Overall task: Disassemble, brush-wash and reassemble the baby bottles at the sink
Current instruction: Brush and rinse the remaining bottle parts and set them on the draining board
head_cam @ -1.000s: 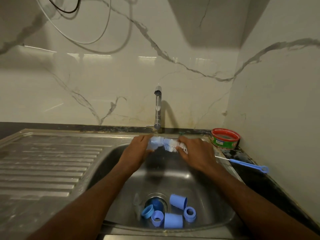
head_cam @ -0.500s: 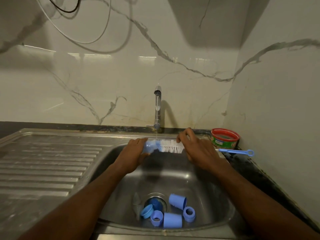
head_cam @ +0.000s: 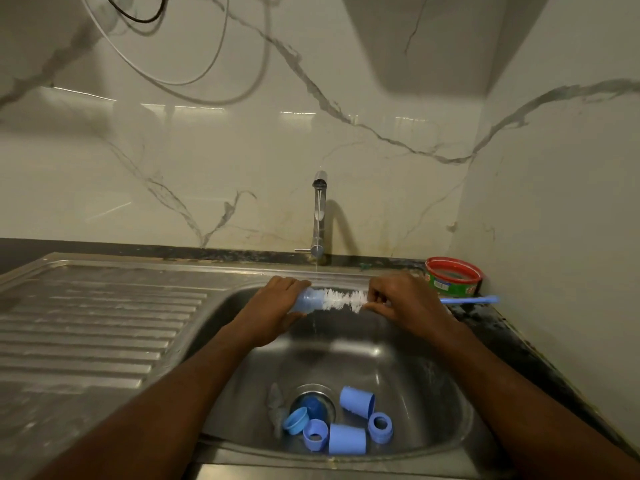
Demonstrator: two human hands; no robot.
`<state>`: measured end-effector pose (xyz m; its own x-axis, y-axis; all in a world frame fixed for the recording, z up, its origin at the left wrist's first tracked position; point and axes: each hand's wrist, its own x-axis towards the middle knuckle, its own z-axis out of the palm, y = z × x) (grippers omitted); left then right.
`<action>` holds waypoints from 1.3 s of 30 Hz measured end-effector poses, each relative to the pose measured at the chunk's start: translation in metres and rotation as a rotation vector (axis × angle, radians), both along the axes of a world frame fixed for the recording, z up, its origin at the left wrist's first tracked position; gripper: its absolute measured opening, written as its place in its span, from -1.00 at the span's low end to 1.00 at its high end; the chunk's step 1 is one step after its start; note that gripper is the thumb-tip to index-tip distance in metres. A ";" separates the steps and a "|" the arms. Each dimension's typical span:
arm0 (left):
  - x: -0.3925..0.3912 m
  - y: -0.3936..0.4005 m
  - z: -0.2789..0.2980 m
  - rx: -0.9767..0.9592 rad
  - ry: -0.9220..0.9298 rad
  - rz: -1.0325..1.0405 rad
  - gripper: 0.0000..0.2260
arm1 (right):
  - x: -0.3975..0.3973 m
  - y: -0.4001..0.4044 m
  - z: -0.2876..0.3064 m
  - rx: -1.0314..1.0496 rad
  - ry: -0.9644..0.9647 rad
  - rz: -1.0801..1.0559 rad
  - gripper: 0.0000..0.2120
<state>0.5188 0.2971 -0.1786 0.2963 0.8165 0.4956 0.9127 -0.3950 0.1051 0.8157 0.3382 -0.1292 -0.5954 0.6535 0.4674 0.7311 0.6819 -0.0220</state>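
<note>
At the sink's [head_cam: 450, 424] back edge, under the tap [head_cam: 318, 216]: my left hand [head_cam: 277, 306] fingers clamped on one bottle [head_cam: 308, 302], right hand [head_cam: 405, 303] fingers pinching the brush [head_cam: 343, 299] half inserted; caps and collars [head_cam: 346, 427] loose by the drain, washing midway, reassembly not begun.

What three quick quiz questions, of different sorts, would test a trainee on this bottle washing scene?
1. True or false: the left hand holds the bottle.
2. Which hand works the brush?
A. left
B. right
3. Fill in: loose blue parts lie near the sink's ____.

Key: 1 true; 2 B; 3 drain.
</note>
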 end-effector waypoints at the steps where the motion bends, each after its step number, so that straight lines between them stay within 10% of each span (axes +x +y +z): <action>1: 0.000 -0.001 0.004 0.036 0.040 -0.054 -0.50 | -0.001 0.000 -0.001 -0.033 -0.025 0.004 -0.83; 39: 0.002 -0.001 0.016 -0.097 -0.102 0.088 -0.44 | 0.006 -0.011 0.003 0.037 0.060 -0.059 -0.74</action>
<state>0.5203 0.2965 -0.1622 0.1736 0.8826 0.4369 0.9259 -0.2973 0.2329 0.8220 0.3272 -0.1267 -0.5262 0.6686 0.5255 0.7684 0.6386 -0.0430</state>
